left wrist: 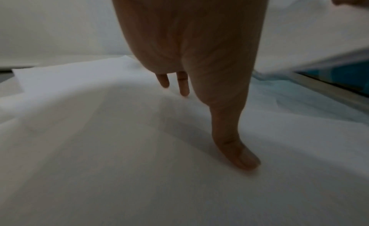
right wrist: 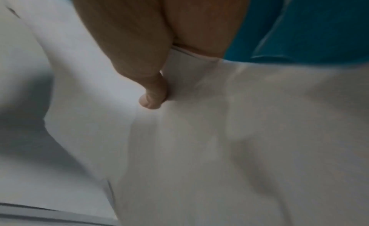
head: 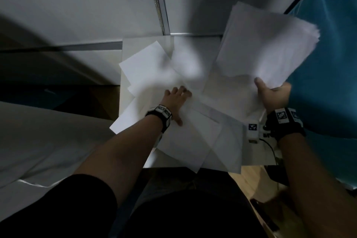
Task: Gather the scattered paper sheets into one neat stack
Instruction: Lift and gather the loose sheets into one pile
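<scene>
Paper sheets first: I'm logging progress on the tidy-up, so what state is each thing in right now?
Held bundle of sheets: lifted off the table, edges roughly aligned, gripped at its near edge.
Loose sheets: still fanned across the table at mixed angles, overlapping.
Right hand: grips the bundle, thumb on top.
Left hand: flat on the loose sheets, fingers straight.
Table: mostly covered by paper.
</scene>
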Demonstrator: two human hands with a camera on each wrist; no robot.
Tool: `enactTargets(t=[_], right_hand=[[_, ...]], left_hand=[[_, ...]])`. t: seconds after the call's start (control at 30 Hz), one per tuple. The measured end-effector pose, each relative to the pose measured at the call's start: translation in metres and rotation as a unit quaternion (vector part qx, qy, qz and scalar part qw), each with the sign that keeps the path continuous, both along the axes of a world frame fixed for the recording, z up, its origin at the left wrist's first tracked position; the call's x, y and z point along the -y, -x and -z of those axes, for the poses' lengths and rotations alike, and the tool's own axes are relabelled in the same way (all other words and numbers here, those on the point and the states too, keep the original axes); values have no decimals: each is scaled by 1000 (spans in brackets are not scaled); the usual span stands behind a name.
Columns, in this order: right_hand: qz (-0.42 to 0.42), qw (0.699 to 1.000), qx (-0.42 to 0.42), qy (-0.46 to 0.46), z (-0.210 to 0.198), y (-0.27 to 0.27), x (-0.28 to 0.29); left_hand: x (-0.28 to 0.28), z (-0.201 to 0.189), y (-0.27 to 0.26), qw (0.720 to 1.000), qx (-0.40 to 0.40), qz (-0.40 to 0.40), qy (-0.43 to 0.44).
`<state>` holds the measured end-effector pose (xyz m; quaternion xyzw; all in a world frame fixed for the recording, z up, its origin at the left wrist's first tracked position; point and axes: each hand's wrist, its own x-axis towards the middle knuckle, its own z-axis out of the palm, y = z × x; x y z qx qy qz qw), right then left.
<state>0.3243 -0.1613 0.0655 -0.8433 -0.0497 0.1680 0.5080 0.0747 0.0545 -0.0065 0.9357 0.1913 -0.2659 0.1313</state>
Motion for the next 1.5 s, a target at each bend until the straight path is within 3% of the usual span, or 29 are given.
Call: enactTargets(t=[0.17, 0.23, 0.3, 0.37, 0.43, 0.53, 0.6, 0.67, 0.73, 0.87, 0.93, 1.0, 1.1, 1.23, 1.37, 1.5], right_hand=[[47, 990, -124, 56, 36, 11, 29], [63, 990, -120, 41, 39, 9, 28], [70, 993, -91, 40, 37, 6, 25], [78, 994, -67, 35, 33, 0, 23], [82, 995, -56, 26, 28, -3, 22], [68, 996, -54, 20, 32, -7, 17], [58, 995, -72, 36, 39, -6, 15], [48, 992, -106, 56, 45, 1, 11], [31, 990, -117, 67, 51, 11, 8], [13, 988, -130, 86, 69, 38, 9], [19, 984, -152, 89, 82, 45, 12], [29, 982, -164, 88, 88, 48, 14], [24, 982, -163, 89, 92, 43, 11], [10, 984, -158, 82, 92, 37, 5], [3, 984, -154, 88, 96, 33, 7], [2, 984, -153, 94, 98, 33, 5]], left_hand=[[1, -2, -27, 994, -80, 63, -35], [0, -5, -31, 993, -76, 77, -46], [-5, -10, -28, 999, -33, 26, -27], [-21, -17, -15, 993, 9, -113, 22], [-41, -20, 9, 960, 63, -267, 53], [-63, -17, 55, 860, 148, -484, 59], [-62, -9, 76, 792, 151, -590, 46], [-55, 3, 84, 743, 128, -656, 45], [-46, 9, 79, 699, 103, -707, 30], [-38, -1, 46, 645, 59, -761, 33], [-39, -4, 34, 637, 53, -767, 48], [-41, 1, 26, 630, 86, -768, 81], [-37, -1, 15, 577, 221, -774, 139], [-37, -24, 7, 639, 346, -668, 161], [-61, -53, 26, 620, 449, -600, 232], [-70, -53, 53, 617, 384, -628, 276]])
